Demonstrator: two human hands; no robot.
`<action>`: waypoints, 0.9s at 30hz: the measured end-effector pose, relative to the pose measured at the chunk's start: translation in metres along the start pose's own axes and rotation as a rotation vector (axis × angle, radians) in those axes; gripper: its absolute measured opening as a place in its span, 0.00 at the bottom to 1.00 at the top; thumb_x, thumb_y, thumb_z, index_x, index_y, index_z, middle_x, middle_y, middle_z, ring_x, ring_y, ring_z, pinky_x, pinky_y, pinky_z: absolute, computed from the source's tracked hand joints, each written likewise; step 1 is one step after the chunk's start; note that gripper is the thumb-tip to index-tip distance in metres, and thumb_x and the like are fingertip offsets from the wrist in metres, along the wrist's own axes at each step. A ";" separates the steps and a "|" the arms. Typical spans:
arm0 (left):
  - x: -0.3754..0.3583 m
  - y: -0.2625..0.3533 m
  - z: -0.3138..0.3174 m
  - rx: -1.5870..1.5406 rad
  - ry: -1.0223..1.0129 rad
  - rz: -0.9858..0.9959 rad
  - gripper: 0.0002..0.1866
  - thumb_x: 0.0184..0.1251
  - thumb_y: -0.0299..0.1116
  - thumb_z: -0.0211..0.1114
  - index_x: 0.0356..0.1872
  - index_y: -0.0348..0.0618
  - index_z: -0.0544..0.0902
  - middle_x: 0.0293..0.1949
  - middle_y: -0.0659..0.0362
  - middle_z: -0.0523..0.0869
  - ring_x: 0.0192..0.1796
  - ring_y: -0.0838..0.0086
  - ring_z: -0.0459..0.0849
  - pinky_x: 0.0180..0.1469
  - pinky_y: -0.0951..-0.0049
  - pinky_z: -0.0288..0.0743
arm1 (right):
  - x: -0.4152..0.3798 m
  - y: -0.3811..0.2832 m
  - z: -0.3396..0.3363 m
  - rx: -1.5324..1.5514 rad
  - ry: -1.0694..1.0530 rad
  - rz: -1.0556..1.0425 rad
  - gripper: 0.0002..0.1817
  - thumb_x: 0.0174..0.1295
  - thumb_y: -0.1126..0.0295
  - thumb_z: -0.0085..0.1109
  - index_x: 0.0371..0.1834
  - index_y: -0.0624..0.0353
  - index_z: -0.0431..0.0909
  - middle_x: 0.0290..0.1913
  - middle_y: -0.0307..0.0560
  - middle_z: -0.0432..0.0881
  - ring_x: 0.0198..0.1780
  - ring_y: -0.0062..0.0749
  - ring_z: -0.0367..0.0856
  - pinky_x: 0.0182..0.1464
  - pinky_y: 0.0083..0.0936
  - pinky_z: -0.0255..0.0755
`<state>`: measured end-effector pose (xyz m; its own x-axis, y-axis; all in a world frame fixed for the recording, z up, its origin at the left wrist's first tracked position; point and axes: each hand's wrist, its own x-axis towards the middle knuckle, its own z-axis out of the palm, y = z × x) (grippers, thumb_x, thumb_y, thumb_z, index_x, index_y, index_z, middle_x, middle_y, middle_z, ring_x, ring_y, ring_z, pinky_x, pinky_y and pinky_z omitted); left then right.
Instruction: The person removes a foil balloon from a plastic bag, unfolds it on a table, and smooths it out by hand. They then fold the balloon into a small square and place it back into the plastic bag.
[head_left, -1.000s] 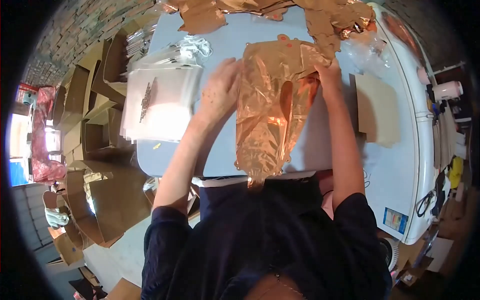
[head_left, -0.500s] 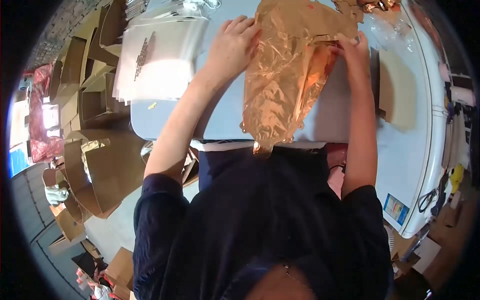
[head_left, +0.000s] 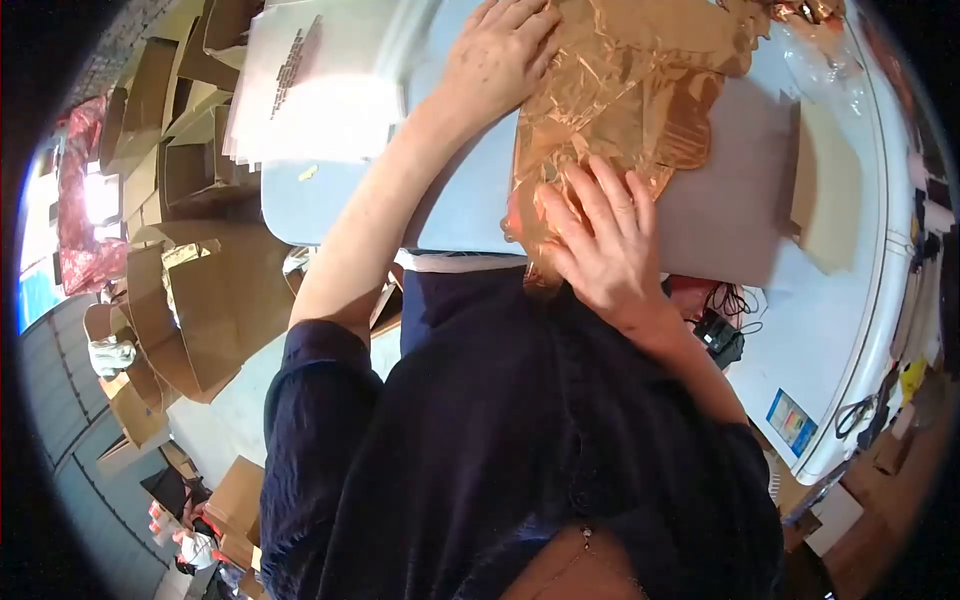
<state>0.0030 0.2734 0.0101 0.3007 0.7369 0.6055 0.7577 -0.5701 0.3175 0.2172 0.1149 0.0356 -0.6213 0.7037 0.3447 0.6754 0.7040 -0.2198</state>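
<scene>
Head view: The foil (head_left: 610, 110) lies on the desk (head_left: 330, 200), its long axis running from 1 o'clock to 7 o'clock. From the right hand (head_left: 610, 240), the bulk of the foil lies toward 12 o'clock; this hand is nearer the 7 o'clock end. It is open, palm down, fingers spread and touching the foil. The left hand (head_left: 505, 50) is open, fingers extended, touching the foil's edge at 10 o'clock.
</scene>
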 end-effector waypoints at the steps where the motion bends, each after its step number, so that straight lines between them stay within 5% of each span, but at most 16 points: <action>1: 0.000 0.000 0.000 0.000 -0.012 -0.004 0.22 0.69 0.29 0.67 0.63 0.33 0.81 0.66 0.44 0.82 0.72 0.49 0.77 0.76 0.52 0.68 | -0.001 -0.003 0.004 0.008 -0.032 0.024 0.39 0.55 0.58 0.76 0.72 0.55 0.78 0.73 0.53 0.77 0.77 0.53 0.70 0.77 0.58 0.60; 27: 0.007 -0.008 0.008 0.065 0.002 0.082 0.20 0.76 0.36 0.66 0.64 0.40 0.82 0.68 0.49 0.81 0.73 0.53 0.76 0.74 0.51 0.70 | 0.005 -0.005 0.005 -0.002 -0.061 0.076 0.39 0.57 0.57 0.74 0.74 0.53 0.77 0.75 0.57 0.73 0.77 0.58 0.68 0.75 0.63 0.59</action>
<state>0.0036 0.2862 0.0054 0.3620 0.6883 0.6286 0.7665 -0.6035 0.2194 0.2085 0.1155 0.0342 -0.5912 0.7597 0.2709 0.7221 0.6482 -0.2416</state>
